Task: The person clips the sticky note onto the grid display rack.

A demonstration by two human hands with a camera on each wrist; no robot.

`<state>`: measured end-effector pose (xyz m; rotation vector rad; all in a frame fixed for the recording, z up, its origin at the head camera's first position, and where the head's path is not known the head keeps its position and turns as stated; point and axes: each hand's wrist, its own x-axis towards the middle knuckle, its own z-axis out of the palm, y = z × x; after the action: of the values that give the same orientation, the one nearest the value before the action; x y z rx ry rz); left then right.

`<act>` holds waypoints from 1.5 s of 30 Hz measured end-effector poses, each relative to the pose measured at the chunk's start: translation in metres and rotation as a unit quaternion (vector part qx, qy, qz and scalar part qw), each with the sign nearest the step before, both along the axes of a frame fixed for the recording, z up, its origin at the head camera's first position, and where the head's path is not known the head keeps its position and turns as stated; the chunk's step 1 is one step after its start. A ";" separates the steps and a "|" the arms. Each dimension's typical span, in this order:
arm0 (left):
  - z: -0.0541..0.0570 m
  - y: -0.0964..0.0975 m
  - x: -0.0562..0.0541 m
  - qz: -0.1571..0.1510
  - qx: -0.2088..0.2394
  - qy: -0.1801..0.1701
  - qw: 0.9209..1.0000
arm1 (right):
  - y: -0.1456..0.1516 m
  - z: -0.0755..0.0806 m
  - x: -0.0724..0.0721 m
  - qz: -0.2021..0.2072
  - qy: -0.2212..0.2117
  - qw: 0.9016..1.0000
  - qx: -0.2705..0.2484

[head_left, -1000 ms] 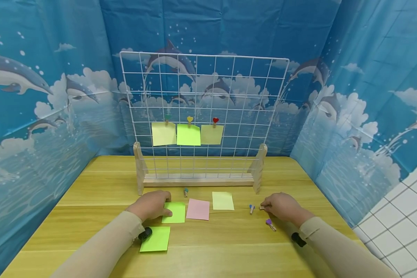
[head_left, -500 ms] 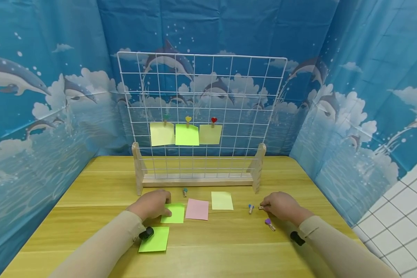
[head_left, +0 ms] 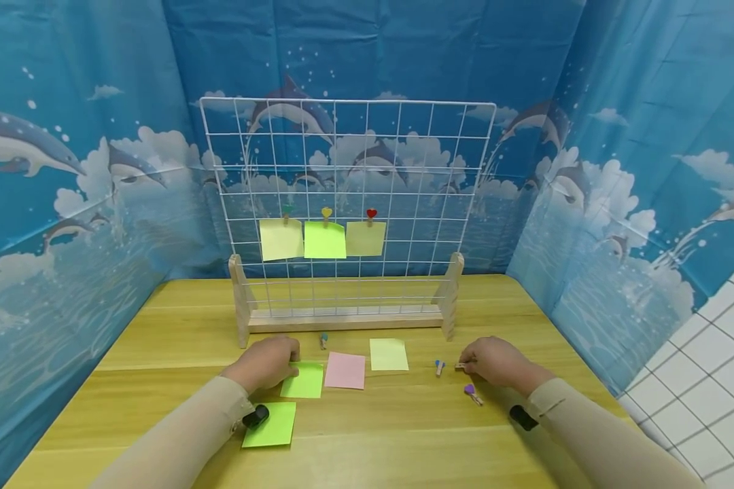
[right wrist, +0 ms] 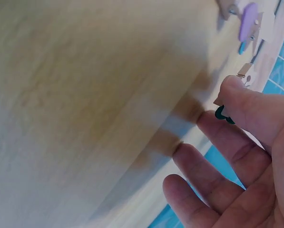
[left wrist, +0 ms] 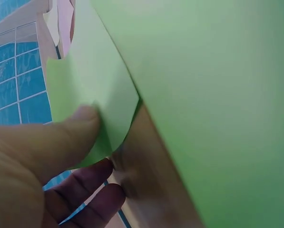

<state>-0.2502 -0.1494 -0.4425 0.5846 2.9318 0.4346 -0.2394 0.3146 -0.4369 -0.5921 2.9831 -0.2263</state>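
Observation:
My left hand pinches the left edge of a bright green sticky note. In the left wrist view the thumb presses on that note's bent face, with fingers behind its edge. Another green sticky note lies nearer, partly behind the wrist. Over at the right, my right hand pinches a small wooden clothespin between thumb and index finger; the right wrist view shows its dark green heart. Beside that hand lie a blue-topped clothespin and a purple-heart clothespin.
A white wire grid in a wooden stand stands behind, with three notes clipped up, one a green note. On the table are a pink note, a pale yellow note and a teal clothespin. Dolphin-print curtains surround the table.
The head view has shifted a little, so the grid appears slightly further left and lower. Both hands stay in nearly the same places.

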 end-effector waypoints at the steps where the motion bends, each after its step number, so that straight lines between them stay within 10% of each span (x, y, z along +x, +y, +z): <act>1: 0.000 0.000 0.000 0.000 0.000 0.004 1.000 | -0.001 0.001 0.000 -0.008 -0.008 1.000 -0.006; 45: 0.033 0.004 -0.008 -0.024 0.132 0.055 0.989 | 0.001 0.007 0.010 -0.071 -0.035 0.986 -0.146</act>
<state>-0.2579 -0.1454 -0.4099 0.7320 2.9770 0.8194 -0.2293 0.3154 -0.4296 -0.3834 2.9455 -0.6895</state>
